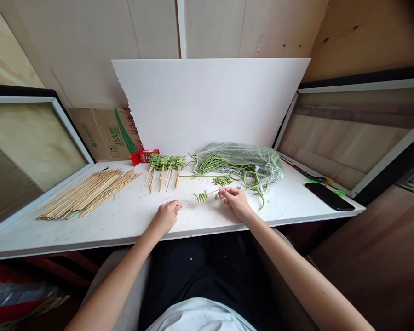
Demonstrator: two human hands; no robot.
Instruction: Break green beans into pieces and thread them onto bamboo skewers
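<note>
Between my hands, low over the white table, is a bamboo skewer threaded with several short green bean pieces (201,197). My left hand (166,216) is closed on the skewer's left end. At the other end, my right hand (235,200) pinches around the skewer tip; whether a bean piece is also in its fingers I cannot make out. Cut bean pieces (222,180) lie in a small pile just beyond my right hand. Further back, finished-looking bean skewers (166,162) are stacked with their bare sticks pointing towards me.
Loose bamboo skewers (86,193) spread across the table's left side. Long green beans spill from a clear plastic bag (241,156) at the back right. A black phone (329,196) lies by the right edge. A red box (145,156) and a cardboard carton (105,133) stand behind.
</note>
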